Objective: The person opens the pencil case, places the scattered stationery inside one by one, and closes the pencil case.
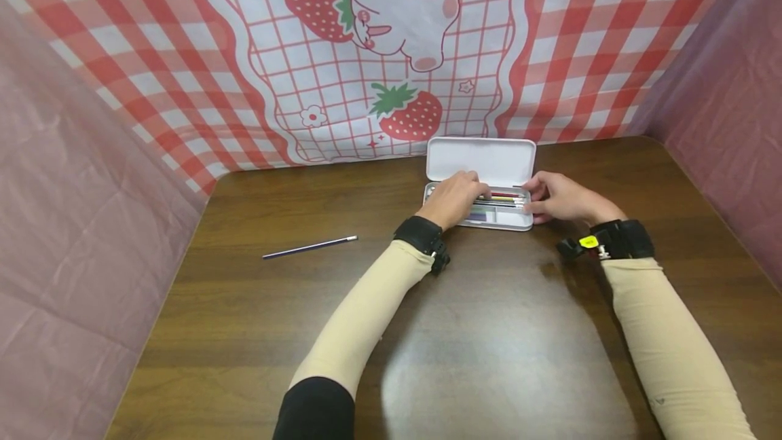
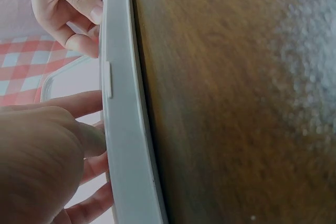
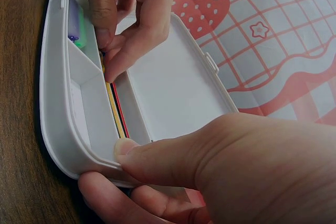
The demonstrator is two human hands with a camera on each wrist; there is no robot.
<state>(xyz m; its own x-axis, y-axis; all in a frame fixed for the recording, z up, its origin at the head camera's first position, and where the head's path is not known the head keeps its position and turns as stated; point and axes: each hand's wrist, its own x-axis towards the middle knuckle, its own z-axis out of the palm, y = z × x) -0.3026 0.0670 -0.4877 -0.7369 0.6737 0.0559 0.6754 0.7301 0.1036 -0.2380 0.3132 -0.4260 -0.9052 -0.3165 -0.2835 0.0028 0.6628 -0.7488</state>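
A white pencil case lies open near the back of the table, its lid raised toward the backdrop. My left hand reaches in from above. Its thumb and fingertips pinch at the pencils in the rear compartment, though the fingers partly hide the hold. A yellow-and-black pencil and a red-and-black pencil run out from beneath them. At the case's right end, my right hand grips the wall, thumb on the rim and fingers outside. Blue and green pieces sit in a front compartment.
One dark blue pencil with a pale end lies on the wooden table, left of the case. A red-and-white checked cloth hangs right behind the table; pinkish curtains flank both sides.
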